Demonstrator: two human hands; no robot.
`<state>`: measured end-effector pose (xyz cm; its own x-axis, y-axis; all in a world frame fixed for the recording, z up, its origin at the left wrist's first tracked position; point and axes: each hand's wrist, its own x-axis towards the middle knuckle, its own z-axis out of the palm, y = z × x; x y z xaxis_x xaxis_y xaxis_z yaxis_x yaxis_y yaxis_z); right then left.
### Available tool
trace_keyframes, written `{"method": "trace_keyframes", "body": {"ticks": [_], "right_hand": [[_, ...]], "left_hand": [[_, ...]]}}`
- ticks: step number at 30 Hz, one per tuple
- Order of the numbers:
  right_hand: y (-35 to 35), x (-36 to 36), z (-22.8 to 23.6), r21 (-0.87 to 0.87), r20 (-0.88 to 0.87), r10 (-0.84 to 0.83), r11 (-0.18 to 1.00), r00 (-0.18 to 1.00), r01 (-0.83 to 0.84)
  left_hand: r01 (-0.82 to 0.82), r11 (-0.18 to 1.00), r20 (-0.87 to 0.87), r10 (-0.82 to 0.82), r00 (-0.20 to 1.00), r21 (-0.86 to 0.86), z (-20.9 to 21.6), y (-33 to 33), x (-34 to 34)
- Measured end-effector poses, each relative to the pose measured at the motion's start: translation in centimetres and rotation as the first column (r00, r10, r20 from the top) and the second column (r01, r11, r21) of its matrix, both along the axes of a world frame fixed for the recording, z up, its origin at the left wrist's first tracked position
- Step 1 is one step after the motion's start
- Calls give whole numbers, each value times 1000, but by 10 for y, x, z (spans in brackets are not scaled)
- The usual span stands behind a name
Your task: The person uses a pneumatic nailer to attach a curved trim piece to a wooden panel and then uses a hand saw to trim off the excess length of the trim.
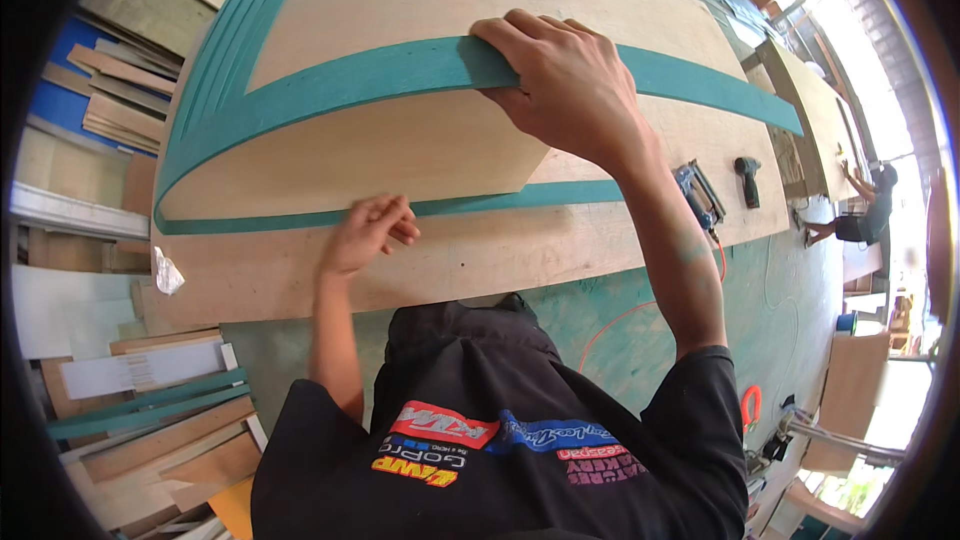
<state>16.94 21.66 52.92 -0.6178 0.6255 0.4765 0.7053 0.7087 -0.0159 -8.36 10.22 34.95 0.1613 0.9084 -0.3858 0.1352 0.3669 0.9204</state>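
My right hand (565, 80) grips the upper run of a long teal-edged strip (350, 73), fingers over its far edge and thumb underneath. At the far left the strip bends round in a tight curve, and its lower run (465, 205) lies along the near part of the workbench (450, 255). Between the two runs shows a pale plywood surface (360, 155). My left hand (370, 230) is by the lower run with its fingers curled in; whatever they may hold is hidden.
A nail gun (700, 195) with an orange hose and a dark cordless drill (747, 181) lie at the bench's right. Several teal curved pieces (225, 50) are nested at the back left. Boards (130, 0) lean on the left. A person (872, 205) works far right.
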Motion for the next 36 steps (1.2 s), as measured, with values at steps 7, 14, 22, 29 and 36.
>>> {"method": "trace_keyframes", "body": {"ticks": [7,14,22,29,36], "right_hand": [[1,-20,13,-24,-15,10,1000,1000,-10],[-20,28,40,-50,-11,-12,999,1000,11],[-27,41,37,-170,61,-237,955,969,245],[-112,54,35,-368,78,-166,912,983,183],[-175,75,46,-700,254,-67,675,965,231]], "left_hand": [[90,261,-213,496,842,961,222,-16,-50],[325,631,-657,405,636,704,189,24,-63],[113,731,-591,439,677,673,163,19,-147],[266,439,-510,673,536,858,130,-52,-150],[163,372,-405,803,437,914,99,-128,-120]]}}
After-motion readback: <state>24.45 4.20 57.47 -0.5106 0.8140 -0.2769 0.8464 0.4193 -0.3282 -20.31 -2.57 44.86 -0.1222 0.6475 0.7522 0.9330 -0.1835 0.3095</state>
